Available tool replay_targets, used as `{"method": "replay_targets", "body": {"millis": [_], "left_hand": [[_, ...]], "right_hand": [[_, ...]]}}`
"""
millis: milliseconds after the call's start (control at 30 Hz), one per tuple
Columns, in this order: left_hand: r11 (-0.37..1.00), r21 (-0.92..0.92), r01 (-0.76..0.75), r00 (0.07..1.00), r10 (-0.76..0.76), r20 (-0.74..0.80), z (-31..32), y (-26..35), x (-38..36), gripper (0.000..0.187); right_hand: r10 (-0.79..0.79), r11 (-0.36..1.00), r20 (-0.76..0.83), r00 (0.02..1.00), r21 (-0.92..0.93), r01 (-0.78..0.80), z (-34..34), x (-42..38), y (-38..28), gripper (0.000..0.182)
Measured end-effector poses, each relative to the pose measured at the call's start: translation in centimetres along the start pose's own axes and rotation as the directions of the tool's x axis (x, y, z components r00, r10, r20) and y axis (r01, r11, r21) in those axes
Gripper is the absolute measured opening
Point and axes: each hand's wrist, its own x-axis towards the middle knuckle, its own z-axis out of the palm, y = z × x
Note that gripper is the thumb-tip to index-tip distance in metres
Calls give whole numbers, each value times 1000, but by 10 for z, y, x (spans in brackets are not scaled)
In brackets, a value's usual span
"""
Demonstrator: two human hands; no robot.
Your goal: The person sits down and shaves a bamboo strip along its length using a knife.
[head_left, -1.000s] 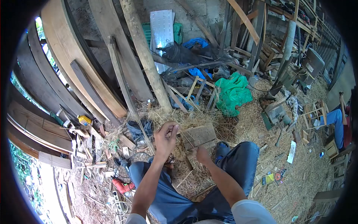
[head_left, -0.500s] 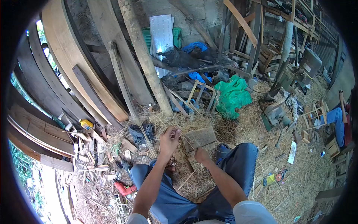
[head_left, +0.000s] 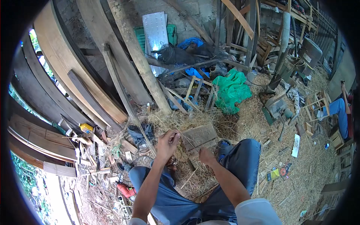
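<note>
My left hand (head_left: 167,144) is raised above my left knee, its thumb and fingers pinched on the end of a thin, pale strip (head_left: 186,139). The strip slants down to my right hand (head_left: 207,156), whose fingers are closed around its other end. What the strip is made of is too small to tell. Just beyond both hands, a flat wooden block (head_left: 200,135) lies on the straw-covered ground. A short dark stick (head_left: 191,165) rests below the block, between my knees.
A red power tool (head_left: 126,190) and a power strip (head_left: 125,207) lie to my left, near a yellow bottle (head_left: 86,128). A green sheet (head_left: 232,92) and a machine (head_left: 277,108) stand ahead right. Long boards (head_left: 71,63) lean at left. Another person (head_left: 343,112) sits far right.
The view has shifted a little. My left fingers have come closer together, and both hands have moved slightly relative to the block. Less of the dark stick shows.
</note>
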Motion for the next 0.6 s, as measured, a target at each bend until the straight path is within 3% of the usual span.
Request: {"method": "replay_targets", "body": {"millis": [67,167,300,367,433,500,600], "left_hand": [[995,19,-93,992,95,-79,4,2,1,9],[996,-54,-73,988,65,-141,11,-14,3,11],[1000,-1,-4,987,4,-159,8,-9,2,12],[987,-12,158,987,-159,-33,7,-18,-2,13],[992,-14,128,991,-128,-36,6,-21,-3,12],[995,-15,95,995,-95,-32,6,-25,-3,11],[999,25,43,999,-43,-19,7,-26,-5,7]], "right_hand": [[175,978,-3,984,-111,-175,-2,-9,1,26],[166,974,-79,983,-145,-176,12,-4,10,32],[179,968,-92,980,-163,-192,15,3,9,29],[-50,984,-2,999,-171,49,20,10,16,27],[49,999,-34,998,4,-49,-19,-2,-48,30],[-139,981,-161,977,109,157,-36,-6,-90,31],[-209,964,-193,959,124,235,-61,-16,-131,30]]}}
